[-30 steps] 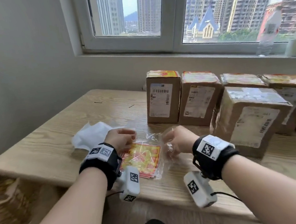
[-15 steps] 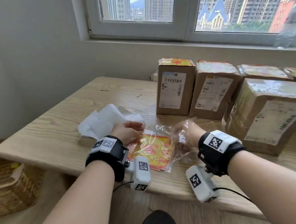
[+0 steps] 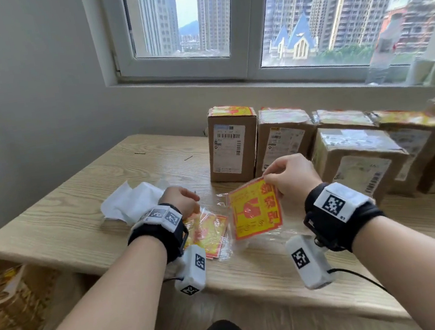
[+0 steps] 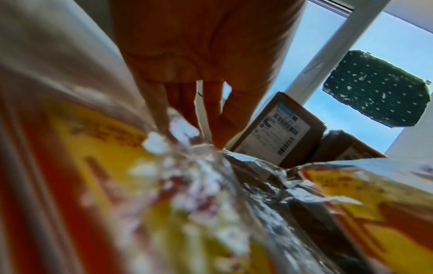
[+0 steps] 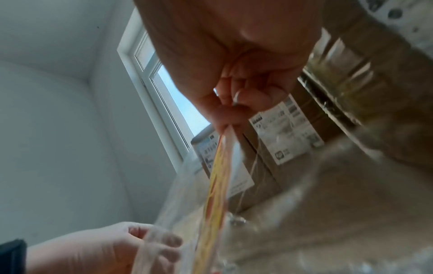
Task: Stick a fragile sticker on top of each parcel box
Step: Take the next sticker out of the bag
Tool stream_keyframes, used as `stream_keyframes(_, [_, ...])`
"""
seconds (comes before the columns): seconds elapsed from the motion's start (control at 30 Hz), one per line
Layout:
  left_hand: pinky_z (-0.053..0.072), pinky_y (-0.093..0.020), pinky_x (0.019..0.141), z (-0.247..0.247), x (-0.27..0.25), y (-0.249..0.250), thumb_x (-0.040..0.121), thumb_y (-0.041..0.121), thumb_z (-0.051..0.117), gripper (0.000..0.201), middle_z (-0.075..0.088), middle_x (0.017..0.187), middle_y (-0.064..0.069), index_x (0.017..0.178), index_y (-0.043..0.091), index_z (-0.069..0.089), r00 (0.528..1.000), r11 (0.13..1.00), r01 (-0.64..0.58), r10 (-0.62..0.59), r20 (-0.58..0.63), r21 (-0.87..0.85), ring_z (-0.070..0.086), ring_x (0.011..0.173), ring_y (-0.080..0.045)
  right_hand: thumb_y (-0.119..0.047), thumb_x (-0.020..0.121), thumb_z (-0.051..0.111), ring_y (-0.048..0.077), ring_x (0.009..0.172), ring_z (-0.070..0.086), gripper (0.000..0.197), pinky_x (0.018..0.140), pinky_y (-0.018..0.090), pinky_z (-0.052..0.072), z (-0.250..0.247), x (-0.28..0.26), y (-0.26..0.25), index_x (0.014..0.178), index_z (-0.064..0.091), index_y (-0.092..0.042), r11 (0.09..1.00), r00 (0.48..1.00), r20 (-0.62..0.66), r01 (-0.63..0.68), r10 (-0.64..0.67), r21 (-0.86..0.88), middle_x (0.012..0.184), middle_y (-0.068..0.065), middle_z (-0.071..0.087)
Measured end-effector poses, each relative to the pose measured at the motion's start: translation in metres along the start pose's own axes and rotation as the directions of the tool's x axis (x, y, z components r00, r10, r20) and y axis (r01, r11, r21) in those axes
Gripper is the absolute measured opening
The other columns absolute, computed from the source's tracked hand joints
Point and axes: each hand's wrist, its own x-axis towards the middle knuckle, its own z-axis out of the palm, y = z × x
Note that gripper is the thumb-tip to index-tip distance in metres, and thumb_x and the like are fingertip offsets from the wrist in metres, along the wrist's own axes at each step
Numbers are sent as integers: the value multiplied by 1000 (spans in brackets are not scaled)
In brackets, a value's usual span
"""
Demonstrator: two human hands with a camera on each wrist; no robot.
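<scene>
My right hand (image 3: 287, 177) pinches the top edge of a yellow and red fragile sticker (image 3: 255, 209) and holds it upright above the table; in the right wrist view the sticker (image 5: 218, 178) hangs edge-on from my fingertips. My left hand (image 3: 185, 201) grips the clear plastic bag (image 3: 211, 234) that holds more stickers and lies flat on the table. Several brown parcel boxes stand in a row at the back: the leftmost box (image 3: 232, 146) has a sticker on top, and the front box (image 3: 359, 160) has a bare taped top.
Crumpled white backing paper (image 3: 130, 204) lies left of my left hand. A wicker basket (image 3: 4, 298) sits on the floor beyond the wooden table's (image 3: 82, 238) left edge. A window sill runs behind the boxes.
My right hand has pulled a sticker out of the bag and lifted it upright. My left hand stays on the bag. The head camera has tilted up.
</scene>
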Motion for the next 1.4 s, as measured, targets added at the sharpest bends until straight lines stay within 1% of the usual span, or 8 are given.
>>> stream_keyframes(0.2, [55,-36,87,5,-15,33,77,4,68,20,69,93,-1,77,25,69,992,986,-102,111,-59,129,64,92,-20,-27,89,65,12,80,68,19,71,32,58,-46,-13,-7,70,64,-30,992,983,-163,96,-82,82,80,-7,69])
stream_keyframes(0.27, [56,-32,77,7,-23,50,81,12,68,13,68,93,0,79,24,69,983,984,-169,172,-62,54,62,86,-16,-25,89,65,13,80,68,16,70,29,58,-60,-18,-8,73,65,-30,986,977,-186,126,-104,111,81,-6,69])
stream_keyframes(0.37, [51,-21,59,9,-42,80,90,23,62,13,67,90,1,98,17,70,969,968,-211,225,99,-139,57,72,-10,-22,90,64,16,82,69,15,70,31,59,-77,-23,-9,77,67,-30,977,974,-195,145,-114,159,85,-1,71])
stream_keyframes(0.47, [51,-18,55,10,-54,99,92,30,59,24,71,95,0,106,15,69,916,953,-202,265,301,-224,59,72,-11,-22,92,62,21,84,70,19,74,39,60,-85,-27,-7,76,68,-31,973,976,-187,144,-110,182,89,1,71])
stream_keyframes(0.63, [54,-38,82,13,-60,105,80,25,73,16,73,99,-16,91,13,75,868,950,-230,298,398,-210,61,85,-24,-19,93,60,19,81,69,24,68,33,59,-91,-34,-7,73,65,-32,970,978,-173,148,-115,192,85,0,71])
stream_keyframes(0.83, [47,-25,66,10,-69,104,82,15,71,9,72,75,-1,89,11,75,826,958,-238,288,485,-162,53,64,-11,-20,93,60,18,82,68,17,65,29,56,-91,-37,-7,80,66,-29,967,981,-157,143,-111,212,87,0,70])
stream_keyframes(1.13, [52,-31,69,8,-71,104,80,6,70,4,71,90,-18,84,8,72,844,892,-161,347,410,-422,63,77,-24,-18,86,68,10,81,66,17,66,31,59,-86,-46,-12,101,60,-21,928,917,-362,273,-170,254,89,-11,64])
stream_keyframes(1.4, [58,-22,61,19,-83,111,82,9,69,9,73,75,-6,90,7,70,806,839,-146,408,429,-524,69,63,-13,-30,79,76,3,81,69,17,78,29,59,-66,-61,-17,94,75,-22,902,931,-97,366,-353,228,88,-9,74])
